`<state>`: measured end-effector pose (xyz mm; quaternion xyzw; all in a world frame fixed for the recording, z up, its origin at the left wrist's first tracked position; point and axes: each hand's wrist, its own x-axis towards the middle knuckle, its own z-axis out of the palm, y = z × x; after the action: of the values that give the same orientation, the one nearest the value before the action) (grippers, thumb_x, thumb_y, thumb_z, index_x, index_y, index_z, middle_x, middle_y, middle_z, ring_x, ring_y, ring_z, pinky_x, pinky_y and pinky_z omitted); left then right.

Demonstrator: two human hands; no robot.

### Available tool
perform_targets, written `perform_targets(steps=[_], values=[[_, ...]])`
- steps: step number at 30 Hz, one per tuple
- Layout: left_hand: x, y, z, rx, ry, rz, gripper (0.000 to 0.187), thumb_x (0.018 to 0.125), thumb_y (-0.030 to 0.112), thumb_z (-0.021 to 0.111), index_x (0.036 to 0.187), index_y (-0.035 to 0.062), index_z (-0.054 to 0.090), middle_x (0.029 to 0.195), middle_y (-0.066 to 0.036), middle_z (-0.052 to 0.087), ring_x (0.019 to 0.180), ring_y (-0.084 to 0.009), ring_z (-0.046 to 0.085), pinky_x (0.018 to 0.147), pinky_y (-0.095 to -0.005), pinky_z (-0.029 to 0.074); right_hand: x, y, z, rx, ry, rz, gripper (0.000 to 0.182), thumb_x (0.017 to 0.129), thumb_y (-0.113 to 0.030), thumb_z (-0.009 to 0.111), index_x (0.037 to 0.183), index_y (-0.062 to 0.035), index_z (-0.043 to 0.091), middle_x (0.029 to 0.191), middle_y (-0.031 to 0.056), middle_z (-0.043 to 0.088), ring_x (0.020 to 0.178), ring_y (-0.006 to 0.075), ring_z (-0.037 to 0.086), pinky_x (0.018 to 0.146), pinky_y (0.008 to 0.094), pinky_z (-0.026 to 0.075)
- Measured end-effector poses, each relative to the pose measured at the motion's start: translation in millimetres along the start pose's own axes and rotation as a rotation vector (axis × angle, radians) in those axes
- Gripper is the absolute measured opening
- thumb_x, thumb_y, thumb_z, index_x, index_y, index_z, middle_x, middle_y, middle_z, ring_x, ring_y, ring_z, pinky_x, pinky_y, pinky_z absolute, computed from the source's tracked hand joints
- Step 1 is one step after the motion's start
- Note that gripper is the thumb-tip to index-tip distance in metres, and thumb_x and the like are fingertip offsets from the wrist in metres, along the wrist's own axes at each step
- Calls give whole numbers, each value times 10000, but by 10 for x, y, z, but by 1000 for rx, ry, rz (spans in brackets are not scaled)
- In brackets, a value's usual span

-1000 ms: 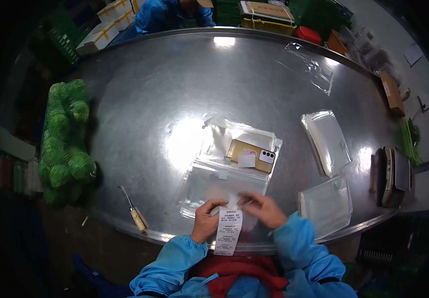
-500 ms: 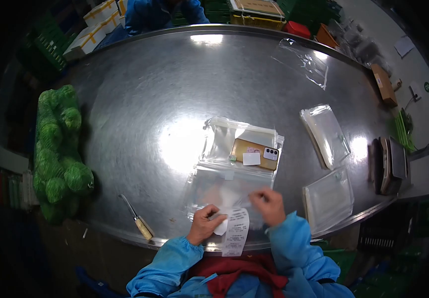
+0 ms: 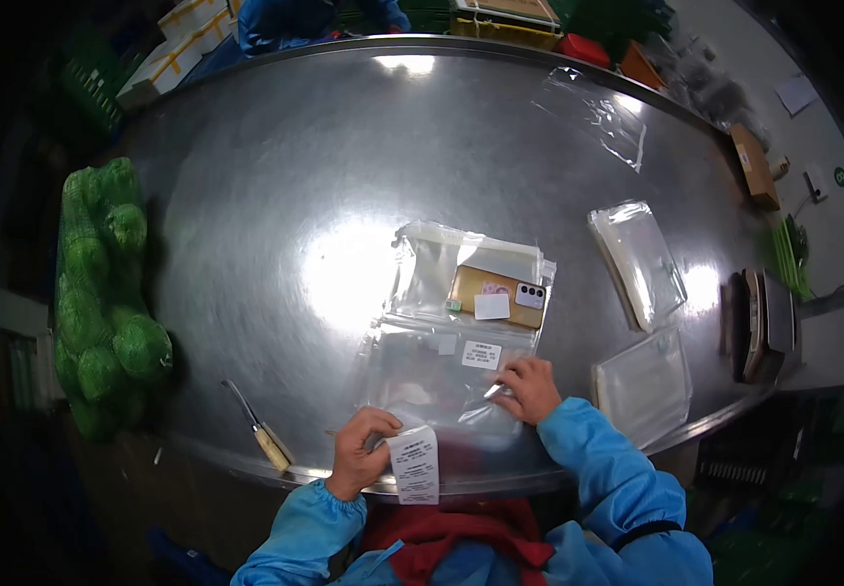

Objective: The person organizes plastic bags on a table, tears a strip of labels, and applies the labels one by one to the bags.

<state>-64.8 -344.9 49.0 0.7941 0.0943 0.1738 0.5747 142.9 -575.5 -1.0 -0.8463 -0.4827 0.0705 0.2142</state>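
Observation:
My left hand (image 3: 360, 451) pinches a strip of printed labels (image 3: 414, 467) that hangs over the table's front edge. To its right, my right hand (image 3: 529, 391) has its fingers closed on the creased edge of a clear plastic bag (image 3: 412, 376). A white printed label (image 3: 482, 355) lies on that bag, just above my right fingertips. Behind the bag, a gold phone (image 3: 463, 283) rests on more clear bags (image 3: 424, 259), with a blank white slip (image 3: 491, 307) on top of it.
Round green vegetables in a net bag (image 3: 95, 293) line the table's left side. A wooden-handled knife (image 3: 271, 447) lies front left. Two stacks of clear bags (image 3: 637, 264) sit on the right, near dark stacked items (image 3: 766, 322). Across the metal table (image 3: 266, 166) is another person's blue sleeve (image 3: 280, 24).
A printed label now shows on the front bag. My left hand has shifted left with the label strip, and my right hand has closed on the bag's edge.

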Motion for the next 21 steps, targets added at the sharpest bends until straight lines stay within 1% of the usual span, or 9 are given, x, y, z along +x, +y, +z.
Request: perform_targets(steps=[4,6,8,9,11,12,14,15,21], values=[[-114,215,123,-137,153,-212,103,726,-27,627,824,-3,610,820,-104,635,771,-190,623,674,-275,476,388,192,-197,181,-336,-38,266,755,-237,685,993,-131,629,967,56,587,1005,269,514,896,424,355],[-174,277,180,-97,200,-256,89,729,-31,623,812,-3,604,824,-101,629,785,-190,617,691,-273,473,676,387,-420,662,-521,155,186,808,-201,636,937,-68,627,950,85,608,969,228,548,828,360,412],[-193,279,240,-74,73,-269,91,740,-27,621,824,0,598,831,-91,629,791,-186,614,711,-273,476,1062,777,-643,764,-191,476,195,832,-139,580,989,-25,595,963,108,610,909,214,573,756,322,453],[-157,278,285,-69,83,-269,91,740,-27,621,824,0,598,831,-91,629,791,-186,614,711,-273,476,1061,726,-715,765,-196,466,195,832,-139,580,989,-25,595,963,108,610,909,214,573,756,322,453],[-56,239,417,20,232,-76,106,754,-30,614,856,-13,592,823,-82,636,750,-182,620,701,-281,490,1040,464,-953,438,308,251,245,836,-102,568,1065,-18,547,959,112,600,888,184,570,767,293,457],[-89,149,526,-230,318,-240,91,782,-24,613,869,-17,589,824,-67,637,728,-145,614,687,-264,498,922,349,-935,276,546,153,277,838,-84,563,1103,-15,524,957,114,595,877,170,569,773,278,458],[-56,193,574,-338,316,-356,87,795,-20,612,878,-14,585,831,-60,634,742,-127,609,689,-251,497,476,-335,-572,1054,-223,321,332,856,-110,573,1170,-23,511,1003,74,568,873,141,542,781,279,458],[-12,200,597,-457,313,-459,83,809,-16,610,887,-11,582,839,-53,631,756,-108,605,690,-237,496,357,-602,-554,1100,-392,231,381,859,-97,579,1216,-9,479,995,54,567,878,133,540,780,279,459],[71,180,582,-477,209,-400,123,811,-12,612,931,-5,584,836,-61,636,796,-107,610,692,-231,499,63,-873,-180,1463,-461,467,332,856,-85,600,1150,12,481,1019,85,572,948,136,553,810,273,460]])
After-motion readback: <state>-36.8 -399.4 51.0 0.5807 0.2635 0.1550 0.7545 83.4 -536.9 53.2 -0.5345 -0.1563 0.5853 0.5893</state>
